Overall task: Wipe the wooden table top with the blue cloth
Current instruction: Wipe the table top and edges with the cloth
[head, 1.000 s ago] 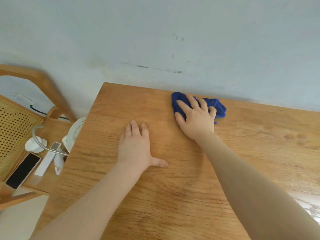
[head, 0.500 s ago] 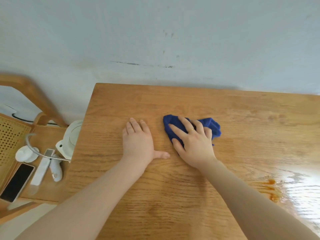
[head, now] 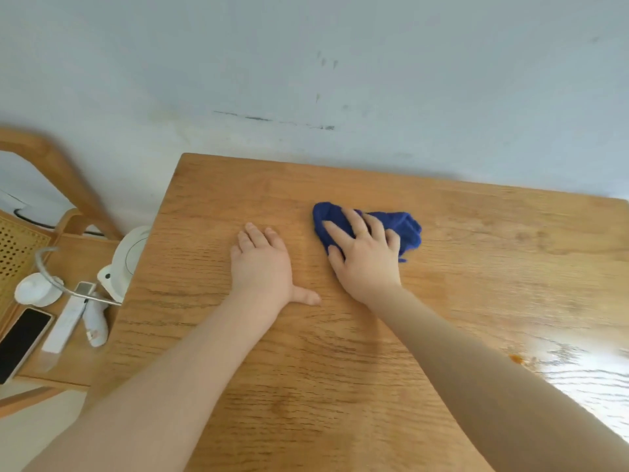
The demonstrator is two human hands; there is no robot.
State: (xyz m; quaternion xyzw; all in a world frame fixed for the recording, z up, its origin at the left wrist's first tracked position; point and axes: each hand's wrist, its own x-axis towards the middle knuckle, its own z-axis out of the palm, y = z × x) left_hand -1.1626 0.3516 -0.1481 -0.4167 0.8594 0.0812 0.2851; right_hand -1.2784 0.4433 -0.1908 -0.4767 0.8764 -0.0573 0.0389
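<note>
Head view: my right hand (head: 366, 257) presses flat on the soft, bunched blue cloth (head: 401, 229), left hand (head: 262, 267) spread flat on the table (head: 340, 369).

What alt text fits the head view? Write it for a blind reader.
A person's right hand presses a crumpled blue cloth flat against a wooden table top, while the left hand rests palm-down beside it. A pale wall stands behind; a side shelf holds a phone.

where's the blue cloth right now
In the head view, the blue cloth lies bunched on the wooden table under the right hand, just right of the flat left hand.
</note>
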